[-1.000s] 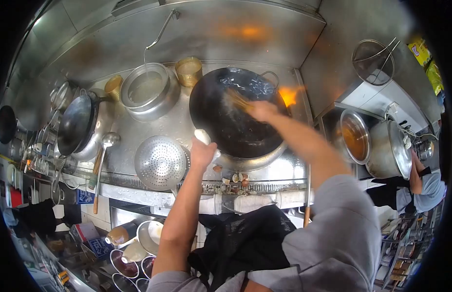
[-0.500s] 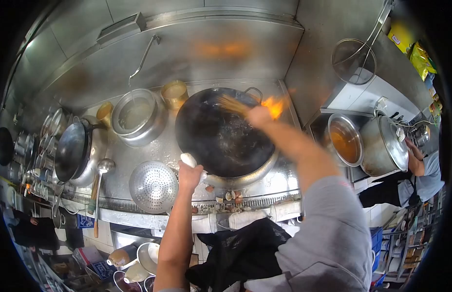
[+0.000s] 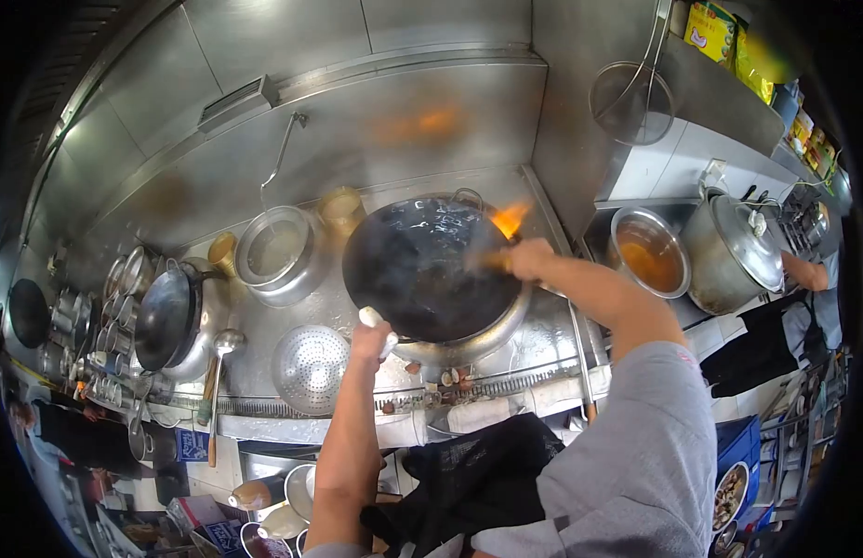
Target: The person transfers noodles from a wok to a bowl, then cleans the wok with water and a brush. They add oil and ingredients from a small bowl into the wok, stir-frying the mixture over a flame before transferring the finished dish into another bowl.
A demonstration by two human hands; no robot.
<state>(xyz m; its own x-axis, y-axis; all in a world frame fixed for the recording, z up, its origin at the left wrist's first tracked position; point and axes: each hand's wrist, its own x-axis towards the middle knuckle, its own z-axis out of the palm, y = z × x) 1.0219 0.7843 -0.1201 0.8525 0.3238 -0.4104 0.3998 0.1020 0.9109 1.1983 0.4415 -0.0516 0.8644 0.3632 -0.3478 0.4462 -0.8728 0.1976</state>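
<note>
A large black wok (image 3: 422, 270) sits tilted on the steel burner ring, wet inside. My left hand (image 3: 369, 340) grips a white cloth (image 3: 377, 321) wrapped around the wok's near-left rim. My right hand (image 3: 529, 259) is closed on the handle of a bamboo brush (image 3: 483, 263), whose blurred bristles reach into the wok's right side. An orange flame (image 3: 509, 220) licks up behind the wok's far-right edge.
A perforated colander (image 3: 309, 368) and a ladle (image 3: 222, 352) lie left of the wok; a steel pot (image 3: 275, 253) and a second wok (image 3: 167, 316) stand farther left. Pots of liquid (image 3: 647, 251) and a lidded stockpot (image 3: 740, 247) are right, where another person's arm (image 3: 808, 272) works.
The brush has swept from the wok's far edge down to its right side. The view has tilted up and shifted, so the wok appears lower and smaller. My left hand keeps its grip.
</note>
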